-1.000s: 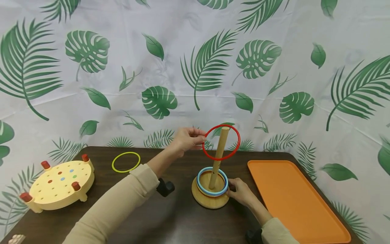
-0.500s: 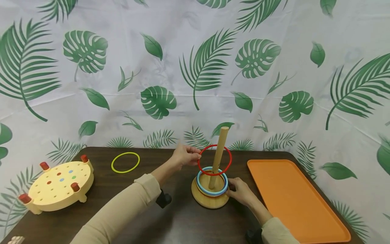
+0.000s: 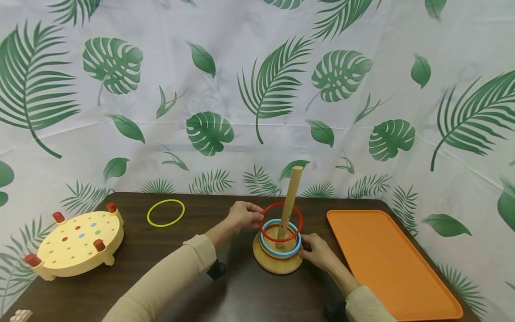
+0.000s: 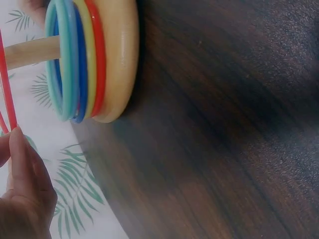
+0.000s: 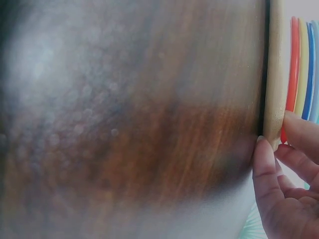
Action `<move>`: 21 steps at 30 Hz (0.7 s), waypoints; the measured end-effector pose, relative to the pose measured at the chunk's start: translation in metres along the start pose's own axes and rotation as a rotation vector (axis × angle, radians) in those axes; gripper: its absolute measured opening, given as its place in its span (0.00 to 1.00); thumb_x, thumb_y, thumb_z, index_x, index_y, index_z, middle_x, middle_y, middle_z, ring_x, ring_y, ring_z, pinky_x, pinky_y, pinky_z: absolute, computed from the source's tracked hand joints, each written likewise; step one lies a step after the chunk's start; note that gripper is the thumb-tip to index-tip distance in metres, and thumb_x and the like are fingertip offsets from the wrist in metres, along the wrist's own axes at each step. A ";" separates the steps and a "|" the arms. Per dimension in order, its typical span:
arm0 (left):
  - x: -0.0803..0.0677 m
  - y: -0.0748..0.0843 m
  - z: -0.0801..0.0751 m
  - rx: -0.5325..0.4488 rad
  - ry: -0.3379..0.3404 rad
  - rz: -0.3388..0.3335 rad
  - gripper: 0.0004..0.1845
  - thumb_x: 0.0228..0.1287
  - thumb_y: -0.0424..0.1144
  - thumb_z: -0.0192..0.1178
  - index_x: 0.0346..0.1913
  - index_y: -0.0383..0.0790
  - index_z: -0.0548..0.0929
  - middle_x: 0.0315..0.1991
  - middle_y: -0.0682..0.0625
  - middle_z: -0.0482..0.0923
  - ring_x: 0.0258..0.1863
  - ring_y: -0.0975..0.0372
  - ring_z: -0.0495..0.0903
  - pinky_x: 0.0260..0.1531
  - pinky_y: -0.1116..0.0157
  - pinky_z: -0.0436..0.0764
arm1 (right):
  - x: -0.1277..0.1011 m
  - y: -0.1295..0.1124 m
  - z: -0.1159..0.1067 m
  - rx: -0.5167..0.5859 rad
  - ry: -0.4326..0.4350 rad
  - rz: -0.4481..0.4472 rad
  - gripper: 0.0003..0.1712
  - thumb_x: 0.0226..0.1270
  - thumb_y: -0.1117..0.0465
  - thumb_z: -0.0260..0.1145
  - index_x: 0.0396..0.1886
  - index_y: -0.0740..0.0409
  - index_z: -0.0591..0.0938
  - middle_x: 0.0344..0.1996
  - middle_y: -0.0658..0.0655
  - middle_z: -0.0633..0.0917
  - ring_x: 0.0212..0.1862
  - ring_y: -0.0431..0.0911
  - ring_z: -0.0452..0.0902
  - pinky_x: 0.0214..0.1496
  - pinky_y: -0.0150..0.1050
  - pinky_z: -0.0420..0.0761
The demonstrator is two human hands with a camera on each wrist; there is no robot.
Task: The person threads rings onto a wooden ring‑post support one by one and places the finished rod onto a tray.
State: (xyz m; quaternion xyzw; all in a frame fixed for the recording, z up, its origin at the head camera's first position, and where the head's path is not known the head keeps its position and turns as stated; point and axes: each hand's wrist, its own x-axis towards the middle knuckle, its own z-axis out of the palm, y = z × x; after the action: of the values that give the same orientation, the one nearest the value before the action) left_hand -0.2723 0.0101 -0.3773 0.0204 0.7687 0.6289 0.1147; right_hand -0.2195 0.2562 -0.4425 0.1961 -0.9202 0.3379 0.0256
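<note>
Head view, left fingers [image 3: 254, 216] pinching red ring [image 3: 301, 221], right fingers [image 3: 307, 242] gripping wooden base edge [image 3: 277, 269]

Head view forward and down; close wrist views, ring stack [image 4: 82, 64] in both.

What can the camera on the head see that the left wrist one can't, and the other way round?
Only the head view: the lone yellow ring lying apart, the orange tray and the round cream board.

Only the left wrist view: the stacked yellow ring, sandwiched between the dark blue ring and the lower red ring.

Both: the left hand pinching the upper red ring, part of the right hand, the wooden peg and wooden base.
</note>
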 end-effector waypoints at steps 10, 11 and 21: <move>0.000 -0.007 0.005 0.029 0.010 -0.033 0.07 0.56 0.24 0.62 0.38 0.26 0.83 0.29 0.43 0.82 0.23 0.61 0.84 0.35 0.59 0.85 | 0.000 -0.001 0.001 -0.012 0.005 0.006 0.15 0.50 0.70 0.68 0.42 0.64 0.83 0.34 0.57 0.79 0.38 0.48 0.79 0.40 0.37 0.80; 0.000 -0.007 0.005 0.032 0.009 -0.034 0.07 0.56 0.24 0.62 0.38 0.26 0.83 0.29 0.43 0.82 0.24 0.60 0.84 0.35 0.59 0.85 | 0.000 -0.001 0.001 -0.013 0.007 0.005 0.15 0.50 0.71 0.68 0.41 0.64 0.83 0.34 0.56 0.79 0.38 0.48 0.79 0.40 0.37 0.80; 0.002 -0.011 0.008 0.043 0.007 -0.048 0.08 0.55 0.22 0.62 0.39 0.26 0.83 0.28 0.44 0.81 0.21 0.62 0.82 0.37 0.58 0.84 | 0.000 -0.003 0.000 -0.027 0.023 0.052 0.16 0.50 0.70 0.68 0.42 0.65 0.83 0.33 0.54 0.78 0.43 0.50 0.74 0.43 0.40 0.78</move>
State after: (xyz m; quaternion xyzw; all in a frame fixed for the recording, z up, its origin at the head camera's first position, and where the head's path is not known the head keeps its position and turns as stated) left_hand -0.2711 0.0159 -0.3892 0.0021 0.7827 0.6094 0.1268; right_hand -0.2184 0.2541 -0.4403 0.1677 -0.9292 0.3281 0.0300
